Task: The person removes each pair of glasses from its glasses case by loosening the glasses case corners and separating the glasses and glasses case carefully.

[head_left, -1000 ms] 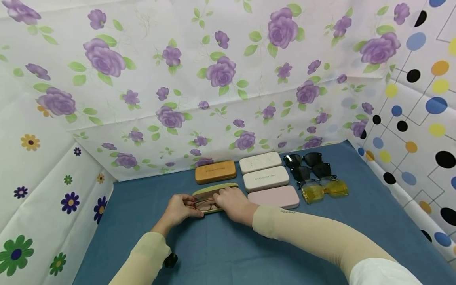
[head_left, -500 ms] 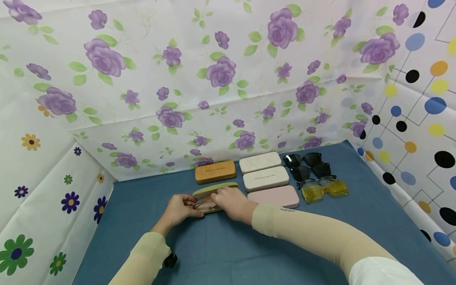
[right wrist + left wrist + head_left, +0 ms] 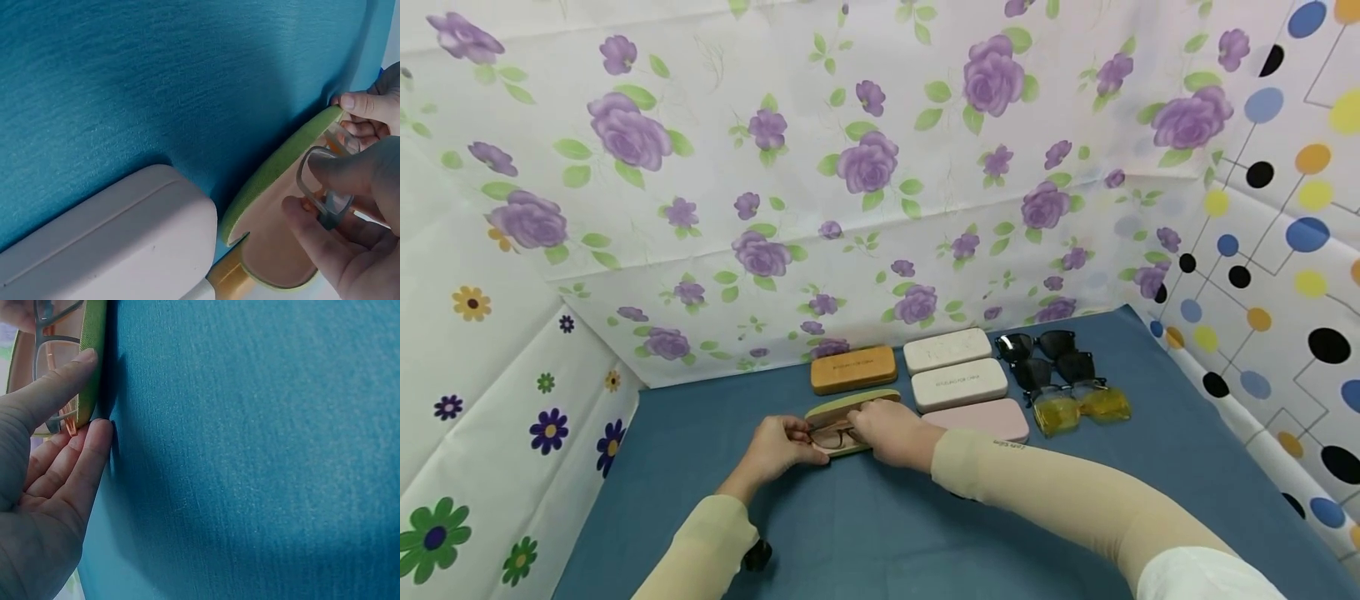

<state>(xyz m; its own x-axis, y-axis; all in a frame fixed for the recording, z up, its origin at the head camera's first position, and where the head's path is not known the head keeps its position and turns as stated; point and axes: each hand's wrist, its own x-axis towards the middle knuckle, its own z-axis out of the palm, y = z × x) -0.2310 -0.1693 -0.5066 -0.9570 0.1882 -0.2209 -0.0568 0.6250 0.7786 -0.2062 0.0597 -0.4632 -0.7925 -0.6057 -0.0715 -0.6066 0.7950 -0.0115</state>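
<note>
A green eyeglass case [image 3: 853, 402] with a pinkish lining lies open on the cloth. My left hand [image 3: 775, 450] grips its left end; in the left wrist view the thumb lies over the case's green front edge [image 3: 94, 362] and the other fingers are at the end. Clear-lensed eyeglasses [image 3: 830, 439] with orange-toned temples sit partly in the case. My right hand [image 3: 891, 429] reaches in from the right. In the right wrist view, its thumb and fingers pinch the eyeglasses [image 3: 302, 175] by one lens rim. The head view hides those right fingertips.
An orange case [image 3: 853, 370] lies behind the open one. Two whitish cases [image 3: 947, 348] and a pink case [image 3: 981, 419] are to the right. Beyond them lie black sunglasses [image 3: 1033, 372] and yellow-lensed glasses [image 3: 1081, 408]. Patterned cloth walls [image 3: 805, 208] border the blue table cloth [image 3: 880, 533].
The eyeglasses have tilted inside the case, so their lenses show more than half a second ago. Both hands stay almost in place. The head view has shifted slightly.
</note>
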